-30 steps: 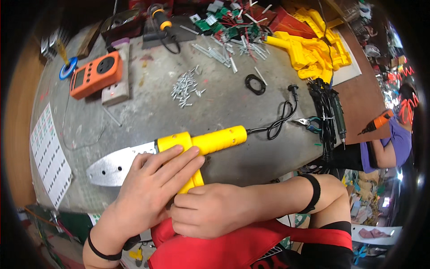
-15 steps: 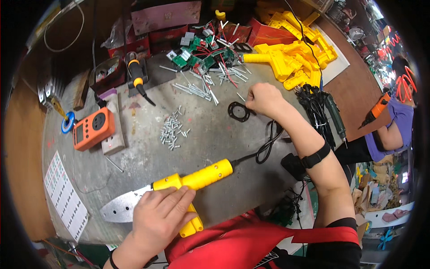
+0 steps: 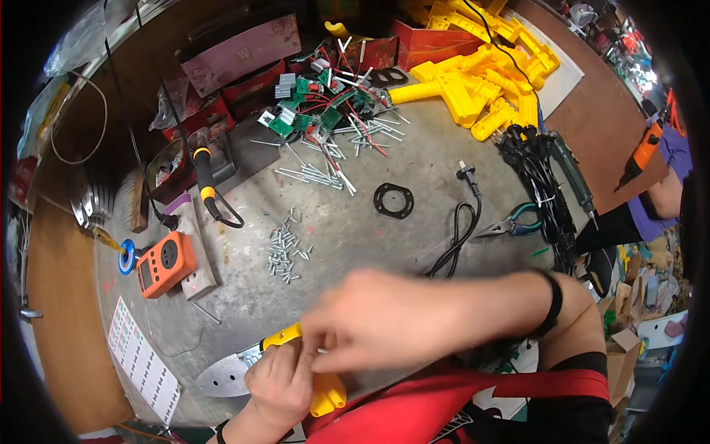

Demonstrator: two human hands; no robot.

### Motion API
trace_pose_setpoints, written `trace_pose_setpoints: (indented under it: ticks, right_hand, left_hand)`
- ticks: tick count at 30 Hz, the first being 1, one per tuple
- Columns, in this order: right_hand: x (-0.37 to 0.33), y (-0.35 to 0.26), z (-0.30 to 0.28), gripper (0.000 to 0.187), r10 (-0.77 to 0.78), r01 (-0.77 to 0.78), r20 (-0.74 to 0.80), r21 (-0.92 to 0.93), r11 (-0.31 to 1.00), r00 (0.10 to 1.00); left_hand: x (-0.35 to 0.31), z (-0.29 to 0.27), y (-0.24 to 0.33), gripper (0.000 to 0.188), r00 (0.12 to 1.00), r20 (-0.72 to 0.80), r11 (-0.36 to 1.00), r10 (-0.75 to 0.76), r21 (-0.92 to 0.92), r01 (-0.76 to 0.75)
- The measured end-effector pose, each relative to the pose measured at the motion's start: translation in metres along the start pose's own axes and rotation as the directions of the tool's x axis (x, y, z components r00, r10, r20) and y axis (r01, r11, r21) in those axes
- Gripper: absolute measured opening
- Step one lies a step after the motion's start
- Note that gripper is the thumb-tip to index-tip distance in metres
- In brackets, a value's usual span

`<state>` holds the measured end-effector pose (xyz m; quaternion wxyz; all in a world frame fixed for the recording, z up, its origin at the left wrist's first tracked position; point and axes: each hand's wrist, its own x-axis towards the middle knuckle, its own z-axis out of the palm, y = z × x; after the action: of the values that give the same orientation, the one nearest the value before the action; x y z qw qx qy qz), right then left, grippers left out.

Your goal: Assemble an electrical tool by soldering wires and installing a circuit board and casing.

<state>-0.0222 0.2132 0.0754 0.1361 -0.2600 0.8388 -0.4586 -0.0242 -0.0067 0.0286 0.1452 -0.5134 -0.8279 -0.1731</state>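
Near the table's front edge lies a yellow-handled pipe-welding iron [image 3: 328,396] with a flat, pointed metal heating plate [image 3: 225,377]. My left hand [image 3: 279,385] is closed over its yellow body, just behind the plate. Above the handle my right hand [image 3: 377,318], smeared by motion, has its fingertips pinched together close to my left fingers. What the pinch holds, if anything, is hidden. My right hand and forearm cover most of the handle. The iron's black cord, with a plug [image 3: 466,174], lies looped to the right.
Short screws [image 3: 285,248] lie mid-table, with long screws [image 3: 310,176] and green circuit boards [image 3: 310,107] behind. A black ring plate [image 3: 393,201], pliers [image 3: 510,223] and yellow housings [image 3: 473,85] are further right. An orange meter [image 3: 166,265] and soldering iron [image 3: 205,174] stand left.
My right hand has come from beside the black ring plate to the iron. The thin rod by the ring plate is gone from there. My left hand's fingers have curled in more.
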Motion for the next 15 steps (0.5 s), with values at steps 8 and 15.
trace_pose_setpoints:
  ticks: [8,15]
  right_hand:
    - [0.045,0.174,-0.115,0.015,0.172,-0.591,-0.595,-0.636,0.496,0.785]
    - [0.050,0.159,-0.115,0.023,0.364,-0.652,-0.542,-0.651,0.387,0.757]
  left_hand:
    - [0.005,0.017,-0.003,0.018,0.962,-0.120,0.961,-0.246,-0.159,0.226]
    - [0.009,0.022,-0.006,0.023,0.931,-0.108,0.909,-0.348,-0.281,0.307]
